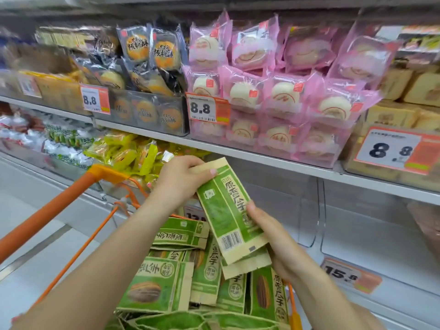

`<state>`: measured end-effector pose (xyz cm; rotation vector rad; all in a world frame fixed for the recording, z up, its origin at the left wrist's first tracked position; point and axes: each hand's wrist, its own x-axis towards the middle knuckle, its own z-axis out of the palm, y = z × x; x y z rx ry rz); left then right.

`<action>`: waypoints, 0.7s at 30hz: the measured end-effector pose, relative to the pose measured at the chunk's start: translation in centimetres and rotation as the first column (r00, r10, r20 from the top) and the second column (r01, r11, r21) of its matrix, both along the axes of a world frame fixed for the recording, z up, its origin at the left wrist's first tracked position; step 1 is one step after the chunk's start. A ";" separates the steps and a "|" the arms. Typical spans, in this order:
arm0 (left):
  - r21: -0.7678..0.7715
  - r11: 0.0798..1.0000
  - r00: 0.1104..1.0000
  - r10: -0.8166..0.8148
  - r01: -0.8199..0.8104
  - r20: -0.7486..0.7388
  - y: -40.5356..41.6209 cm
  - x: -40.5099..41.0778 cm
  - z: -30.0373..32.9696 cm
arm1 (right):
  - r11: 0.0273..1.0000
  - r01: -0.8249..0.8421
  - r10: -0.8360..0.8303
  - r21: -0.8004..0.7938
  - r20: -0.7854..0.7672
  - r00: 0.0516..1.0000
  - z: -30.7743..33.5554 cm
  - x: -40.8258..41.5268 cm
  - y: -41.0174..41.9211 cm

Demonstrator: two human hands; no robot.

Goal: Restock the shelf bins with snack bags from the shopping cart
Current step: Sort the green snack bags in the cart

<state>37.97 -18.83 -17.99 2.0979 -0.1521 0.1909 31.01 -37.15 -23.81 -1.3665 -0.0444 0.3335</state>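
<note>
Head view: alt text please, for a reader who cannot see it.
Both hands, left hand at the top and right hand at the bottom, hold green snack bags above an orange shopping cart full of more, facing clear shelf bins under shelves of pink-wrapped buns.

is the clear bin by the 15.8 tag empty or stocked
Empty as far as visible: through the clear bin only bare white shelf shows, while both hands hold green bags over the cart.

Green snack bags point(228, 217) tilted above cart point(47, 217)
</note>
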 end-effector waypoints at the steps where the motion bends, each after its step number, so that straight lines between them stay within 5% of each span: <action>1: 0.068 0.996 0.997 0.054 -0.058 0.063 -0.1 0.1 -0.2 | 1.000 0.020 -0.020 -0.009 -0.003 1.000 -0.1 0.1 0.3; 3: 0.204 0.965 0.931 0.086 -0.166 0.354 0.0 -0.7 -0.5 | 0.998 0.068 -0.069 -0.010 -0.028 0.997 -0.4 0.5 0.7; 5: 0.355 0.934 0.830 -0.171 -0.034 0.530 0.8 -1.7 -1.1 | 0.996 0.087 -0.085 0.018 -0.067 0.994 -0.6 0.7 0.9; 7: 0.656 0.749 0.793 -0.451 0.088 0.409 1.4 -3.0 -2.3 | 0.995 0.086 -0.081 0.052 -0.081 0.993 -0.7 0.7 0.8; 9: 0.853 0.522 0.751 -0.562 -0.004 0.347 1.5 -3.8 -4.3 | 0.990 0.075 -0.064 0.124 -0.086 0.994 -0.5 0.6 0.8; 11: 0.891 0.452 0.707 -0.613 -0.050 0.351 1.2 -4.1 -5.6 | 0.974 0.091 -0.062 0.207 -0.146 0.987 -0.6 0.7 0.9; 13: 0.869 0.495 0.663 -0.646 -0.011 0.377 1.4 -3.9 -6.3 | 0.961 0.142 -0.092 0.239 -0.209 0.974 -1.2 1.2 1.0; 16: 0.687 0.706 0.697 -0.580 0.173 0.421 2.3 -4.0 -6.2 | 0.940 0.284 -0.239 0.191 -0.225 0.944 -2.4 1.9 1.3; 19: 0.035 0.928 0.917 -0.372 0.371 0.146 2.4 -4.8 -4.4 | 0.932 0.355 -0.347 0.072 -0.098 0.933 -2.7 2.2 1.3; 21: -0.354 0.896 0.941 -0.323 0.267 -0.106 2.8 -4.7 -3.1 | 0.932 0.358 -0.355 0.050 -0.061 0.933 -2.5 2.1 1.4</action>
